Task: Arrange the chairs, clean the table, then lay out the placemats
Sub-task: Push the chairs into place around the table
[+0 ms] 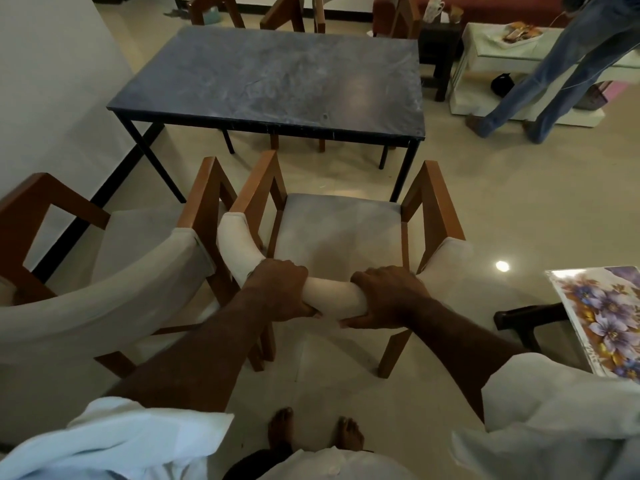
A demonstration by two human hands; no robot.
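Observation:
A wooden armchair (343, 226) with a grey seat and a curved white padded backrest stands right in front of me, facing the dark stone-topped table (277, 77). My left hand (280, 289) grips the backrest left of its middle. My right hand (388, 296) grips the same backrest just to the right, thumb underneath. A second matching armchair (104, 271) stands beside it on the left, its armrest almost touching. Flowered placemats (602, 317) lie on a surface at the right edge.
More wooden chairs (284, 12) stand behind the table's far side. A person in jeans (540, 74) walks at the upper right beside a white low table (485, 57). A white wall (52, 81) runs along the left. My bare feet (315, 431) stand on the tiled floor.

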